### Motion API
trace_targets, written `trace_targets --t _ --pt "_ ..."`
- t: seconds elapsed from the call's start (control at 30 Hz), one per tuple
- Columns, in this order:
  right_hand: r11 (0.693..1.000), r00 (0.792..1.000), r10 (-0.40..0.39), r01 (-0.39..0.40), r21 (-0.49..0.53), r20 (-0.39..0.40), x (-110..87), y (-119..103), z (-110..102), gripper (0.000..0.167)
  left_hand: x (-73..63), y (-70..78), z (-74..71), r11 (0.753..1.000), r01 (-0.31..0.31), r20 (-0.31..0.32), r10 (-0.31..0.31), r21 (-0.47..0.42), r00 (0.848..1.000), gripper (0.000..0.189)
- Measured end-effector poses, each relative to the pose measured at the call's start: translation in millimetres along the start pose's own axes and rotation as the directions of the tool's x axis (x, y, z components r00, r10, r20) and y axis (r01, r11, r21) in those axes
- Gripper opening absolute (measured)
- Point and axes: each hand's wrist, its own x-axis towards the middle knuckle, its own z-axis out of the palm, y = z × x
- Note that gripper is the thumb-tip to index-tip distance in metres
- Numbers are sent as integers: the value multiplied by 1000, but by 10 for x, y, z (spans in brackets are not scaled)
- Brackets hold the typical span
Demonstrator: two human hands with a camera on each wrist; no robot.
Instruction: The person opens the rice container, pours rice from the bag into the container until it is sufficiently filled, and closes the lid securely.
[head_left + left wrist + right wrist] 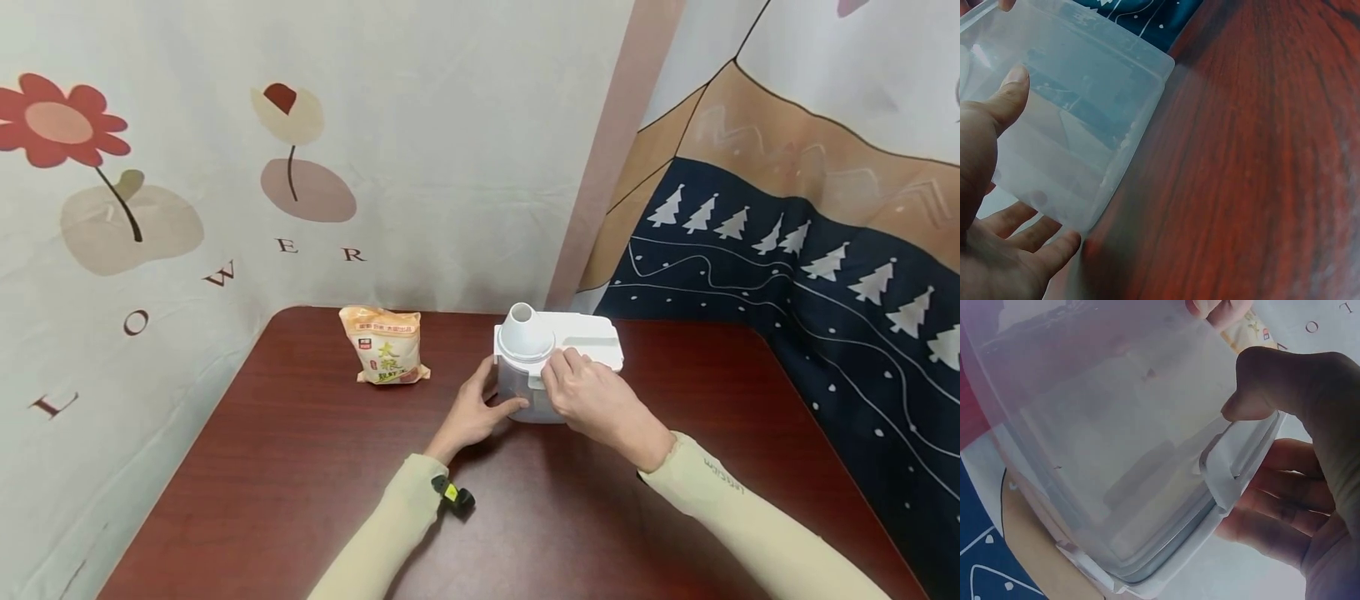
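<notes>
A clear plastic storage container [527, 388] with a white lid [573, 322] stands on the table. A white spout [527, 332] rises from the lid's left part. My left hand [471, 410] holds the container's left end, its thumb on the front wall and its fingers round the side; the left wrist view shows the see-through wall [1100, 134] between them. My right hand [597, 402] grips the lid's front edge. In the right wrist view its thumb is right by a white latch [1225, 469], and the other fingers lie over the lid.
A cream and orange printed food bag [388, 346] stands on the dark red wooden table [300, 467], left of the container. Behind the table hang printed cloths [465, 167]. A black band with a small device [454, 495] sits at the left wrist.
</notes>
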Motion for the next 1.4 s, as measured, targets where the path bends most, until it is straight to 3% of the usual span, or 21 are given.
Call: trace_targets --t 0.17,0.47,0.73,0.9,1.07,1.23,1.4 --pt "993 998 13 -5 118 -63 -28 48 -6 25 15 -86 -27 1000 1 -11 -1 -1 1000 83" --pt "966 1000 -6 12 258 -22 -31 189 -57 31 22 -74 -41 1000 3 15 -3 12 1000 82" --pt "931 996 87 -81 357 -2 -91 224 -75 33 17 -80 -29 1000 12 40 -13 21 999 83" --pt "911 989 147 -140 387 11 -153 214 -59 38 -2 -77 -35 999 34 24 -33 -22 999 83" --pt "839 980 185 -196 508 73 -218 245 -81 37 -4 -45 -52 998 43 24 -42 -51 999 82" --pt "759 968 221 -249 602 121 -267 289 -96 36 3 -27 -48 999 52 16 -52 1 999 88" --pt "713 953 280 -288 639 116 -309 399 -96 45 8 34 -24 998 50 -22 -50 33 999 102"
